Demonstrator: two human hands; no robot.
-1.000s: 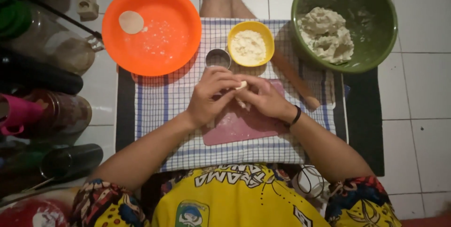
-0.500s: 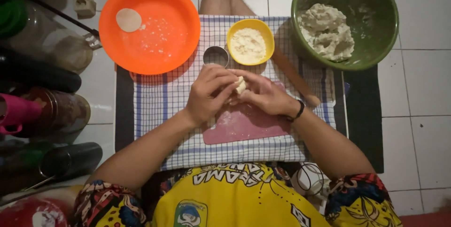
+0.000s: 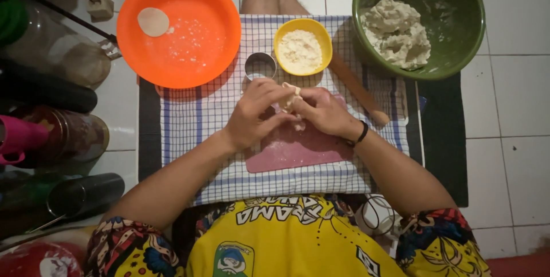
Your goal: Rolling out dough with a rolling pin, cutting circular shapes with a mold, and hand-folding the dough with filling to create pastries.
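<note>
Pinching a small dough piece (image 3: pixel 290 97) between both hands, held just above the pink board (image 3: pixel 298 150). Left hand (image 3: pixel 256 114) fingers curled tight, tips pressed on the dough's left side; right hand (image 3: pixel 323 112) fingers also closed around it from the right, thumbs meeting near the top. Only a pale edge of dough shows between the fingertips, rest hidden. Board sits on a blue checked cloth (image 3: pixel 189 122), dusted with flour. Just beyond the hands: metal ring cutter (image 3: pixel 260 66), touching-close to the yellow bowl (image 3: pixel 302 47) of flour. Wooden rolling pin (image 3: pixel 358 90) lies diagonal beside the right hand, partly on the board. Orange plate (image 3: pixel 179 30) far left holds one flat dough round (image 3: pixel 153 22). Green bowl (image 3: pixel 419 20) far right holds the bulk dough (image 3: pixel 396 33). Black band on right wrist.
</note>
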